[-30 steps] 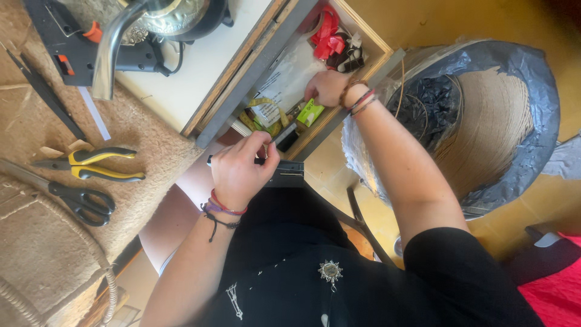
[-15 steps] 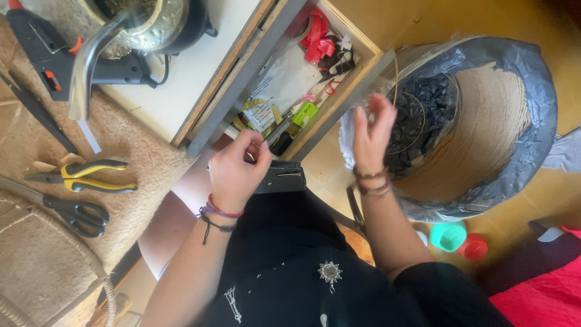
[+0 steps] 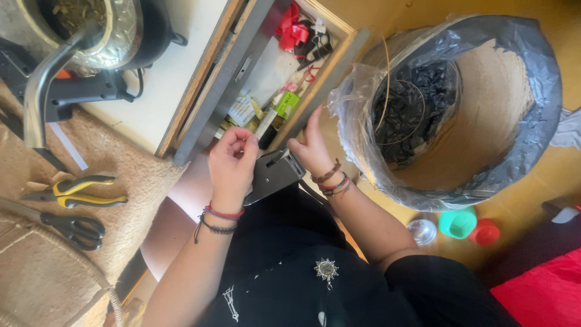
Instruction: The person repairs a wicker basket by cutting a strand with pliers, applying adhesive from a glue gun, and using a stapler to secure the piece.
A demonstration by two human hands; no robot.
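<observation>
My left hand (image 3: 232, 163) is raised over my lap, thumb and fingertips pinched on a small thin item that is too small to identify. My right hand (image 3: 311, 148) is close beside it, fingers apart and pointing up by the front edge of the open wooden drawer (image 3: 339, 57). Nothing shows in its grasp. A dark grey metal tool (image 3: 275, 174) lies on my lap between and just below both hands, its end by my right palm. Both wrists wear bead and cord bracelets.
The drawer holds red ribbon (image 3: 289, 29), small packets and oddments. A large plastic-lined woven bin (image 3: 484, 103) with dark scraps and thin wire loops stands at the right. Yellow-handled pliers (image 3: 82, 191) and black scissors (image 3: 75, 229) lie at the left. Small green and red cups (image 3: 469, 225) sit on the floor.
My right hand left the drawer, passed by the bin's rim, and has come back beside my left hand over the grey tool. My left hand has stayed nearly in place.
</observation>
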